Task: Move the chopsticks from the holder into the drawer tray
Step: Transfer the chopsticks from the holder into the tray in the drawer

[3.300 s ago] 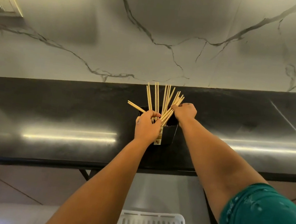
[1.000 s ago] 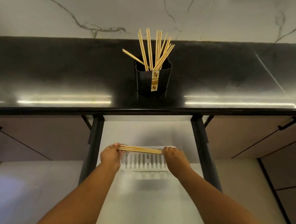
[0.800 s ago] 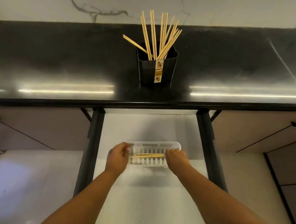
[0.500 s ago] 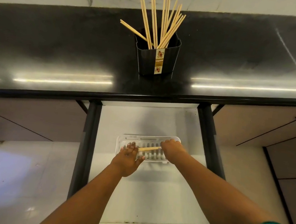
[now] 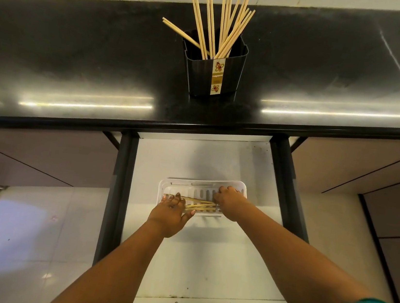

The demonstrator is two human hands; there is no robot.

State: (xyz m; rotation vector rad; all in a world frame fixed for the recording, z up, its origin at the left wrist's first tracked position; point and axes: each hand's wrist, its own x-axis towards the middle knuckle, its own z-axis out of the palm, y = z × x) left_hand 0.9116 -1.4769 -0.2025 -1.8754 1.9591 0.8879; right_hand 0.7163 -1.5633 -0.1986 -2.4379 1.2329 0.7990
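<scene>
The left hand [image 5: 169,215] lies with its fingers spread flat over the near-left part of the white slotted tray [image 5: 181,182], fingertips touching a few chopsticks [image 5: 199,204] that lie crosswise in it. The right hand [image 5: 228,201] reaches into the tray's right side at the sticks' other ends; whether its grip pinches them I cannot tell. The tray sits in the open white drawer [image 5: 205,254]. Above, on the black table [image 5: 78,59], the dark holder [image 5: 204,75] stands upright with many more chopsticks [image 5: 226,22] fanned out of it.
</scene>
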